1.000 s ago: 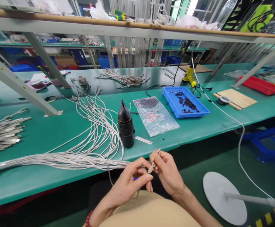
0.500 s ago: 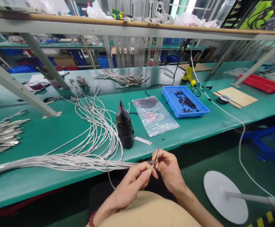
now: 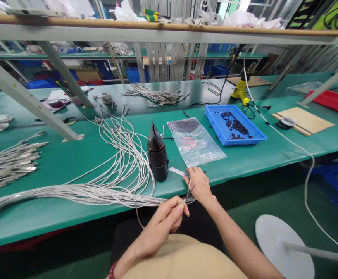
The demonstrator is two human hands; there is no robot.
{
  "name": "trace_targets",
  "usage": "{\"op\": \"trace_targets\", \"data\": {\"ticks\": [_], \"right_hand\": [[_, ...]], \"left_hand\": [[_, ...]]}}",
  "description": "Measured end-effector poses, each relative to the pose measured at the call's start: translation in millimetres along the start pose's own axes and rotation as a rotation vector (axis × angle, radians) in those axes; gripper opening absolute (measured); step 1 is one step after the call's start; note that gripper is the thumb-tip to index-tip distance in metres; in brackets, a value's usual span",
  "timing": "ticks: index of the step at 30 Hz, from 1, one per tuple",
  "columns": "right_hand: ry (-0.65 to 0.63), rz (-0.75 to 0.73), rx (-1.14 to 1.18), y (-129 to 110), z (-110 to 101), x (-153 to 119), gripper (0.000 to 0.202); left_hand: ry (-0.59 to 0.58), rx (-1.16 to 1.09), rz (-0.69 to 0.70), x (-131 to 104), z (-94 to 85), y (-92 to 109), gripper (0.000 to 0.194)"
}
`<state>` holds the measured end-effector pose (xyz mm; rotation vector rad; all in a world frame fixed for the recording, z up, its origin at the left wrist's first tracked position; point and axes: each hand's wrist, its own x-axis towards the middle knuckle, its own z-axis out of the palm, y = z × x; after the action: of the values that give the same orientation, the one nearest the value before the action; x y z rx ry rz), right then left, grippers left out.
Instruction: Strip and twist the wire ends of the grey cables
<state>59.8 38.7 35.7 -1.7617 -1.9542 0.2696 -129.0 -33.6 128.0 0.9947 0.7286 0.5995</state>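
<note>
My left hand [image 3: 166, 219] pinches the end of a white cable near the table's front edge; thin red and dark wires [image 3: 188, 188] fan out from it. My right hand [image 3: 198, 184] has moved onto the table edge, its fingertips at the right end of a small steel ruler [image 3: 177, 171]; whether they grip it is hidden. Left of the ruler a black pointed cylinder [image 3: 157, 157] stands upright. A bundle of white cables [image 3: 78, 193] runs along the table behind my left hand. Beyond the ruler lies a clear plastic bag [image 3: 198, 145] with small dark pieces.
A blue tray [image 3: 235, 141] of small black parts sits at the right, near a yellow heat gun [image 3: 240, 92]. Farther right are a wooden board [image 3: 311, 122], a tape roll [image 3: 287, 123] and a red tray [image 3: 334, 101]. A white cord [image 3: 291, 142] crosses the table.
My right hand has left the wires and reached forward to the ruler. My left hand still holds the cable end. The whole view has shifted slightly.
</note>
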Motion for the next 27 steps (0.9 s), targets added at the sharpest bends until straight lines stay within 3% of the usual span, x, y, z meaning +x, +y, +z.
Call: {"op": "trace_targets", "data": {"ticks": [8,17,22,25,27], "right_hand": [[-0.121,0.049,-0.179,5.0,14.5,9.1,0.004],[-0.093,0.059,-0.004,8.9,9.5,12.3,0.015],[0.124,0.081,0.124,16.3,-16.0,-14.5,0.018],[0.392,0.118,0.185,13.2,-45.0,-39.4,0.015],[0.622,0.051,0.281,2.8,-64.1,-55.4,0.011]], "left_hand": [[0.017,0.033,0.03,-3.3,-4.1,0.9,0.032],[0.008,0.098,0.039,-1.2,-3.3,1.1,0.033],[0.032,0.097,0.043,-3.0,-5.0,-0.1,0.032],[0.045,0.109,0.055,-1.0,-3.6,-1.2,0.032],[0.041,0.115,0.067,1.9,-1.5,-2.6,0.032]]}}
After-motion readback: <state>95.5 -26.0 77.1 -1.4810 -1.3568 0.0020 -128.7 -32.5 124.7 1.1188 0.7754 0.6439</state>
